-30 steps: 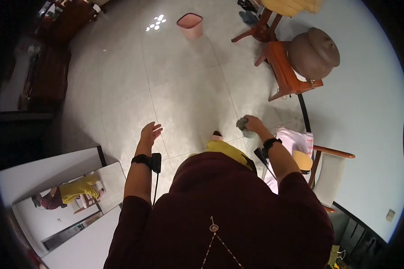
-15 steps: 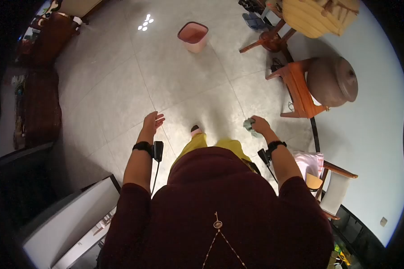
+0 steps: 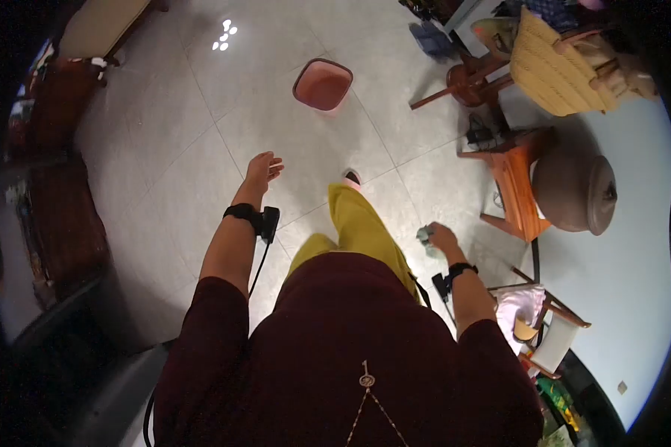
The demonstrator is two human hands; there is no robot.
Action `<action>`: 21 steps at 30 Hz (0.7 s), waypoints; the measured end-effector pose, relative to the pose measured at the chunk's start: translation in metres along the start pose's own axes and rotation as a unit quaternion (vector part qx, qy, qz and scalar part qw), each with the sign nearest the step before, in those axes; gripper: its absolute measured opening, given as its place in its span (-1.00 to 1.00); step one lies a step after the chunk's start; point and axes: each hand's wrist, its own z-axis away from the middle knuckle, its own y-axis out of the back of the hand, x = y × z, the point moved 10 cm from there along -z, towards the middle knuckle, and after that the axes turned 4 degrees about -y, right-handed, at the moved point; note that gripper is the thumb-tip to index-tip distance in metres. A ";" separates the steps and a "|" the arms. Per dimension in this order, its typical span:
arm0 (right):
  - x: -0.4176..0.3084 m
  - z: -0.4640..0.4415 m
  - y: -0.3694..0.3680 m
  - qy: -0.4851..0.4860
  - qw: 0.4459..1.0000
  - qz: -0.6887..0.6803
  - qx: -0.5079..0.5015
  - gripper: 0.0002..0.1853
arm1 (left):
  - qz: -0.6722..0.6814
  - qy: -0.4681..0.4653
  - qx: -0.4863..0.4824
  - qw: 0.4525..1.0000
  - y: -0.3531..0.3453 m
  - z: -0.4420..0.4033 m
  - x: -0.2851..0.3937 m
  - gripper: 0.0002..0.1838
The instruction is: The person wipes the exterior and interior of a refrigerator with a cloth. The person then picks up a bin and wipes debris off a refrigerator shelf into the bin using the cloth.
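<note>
A crumpled grey-green cloth (image 3: 426,237) hangs from my right hand (image 3: 443,237), whose fingers are closed around it. My left hand (image 3: 264,170) is out in front of me with fingers apart and nothing in it. Ahead of both hands, a pink square bin (image 3: 323,85) with a dark rim stands on the tiled floor; no contents show inside it. Neither hand touches the bin.
To the right, a large brown clay jar (image 3: 570,194) rests on an orange wooden stool (image 3: 520,175). Beyond it is a wooden stand (image 3: 467,83) and a woven hat (image 3: 559,71). A chair (image 3: 557,343) with pink cloth (image 3: 520,304) stands nearer. Dark wooden furniture (image 3: 63,223) lines the left.
I have stepped forward, so the bin, stool and jar appear nearer. My left hand has swung forward and my right hand back with the cloth still in it.
</note>
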 end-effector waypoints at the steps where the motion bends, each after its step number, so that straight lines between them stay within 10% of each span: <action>1: -0.013 -0.005 0.017 -0.010 1.000 -0.014 -0.001 -0.65 | -0.005 0.018 0.005 1.000 -0.005 -0.015 0.000 -0.59; 10: -0.123 -0.097 0.096 0.061 0.990 -0.100 0.074 -0.63 | -0.059 0.049 0.034 0.996 -0.035 -0.178 0.018 -0.59; 21: -0.043 -0.166 -0.046 -0.143 0.969 -0.200 0.024 -0.59 | -0.299 0.101 0.040 0.948 -0.074 -0.411 -0.074 -0.26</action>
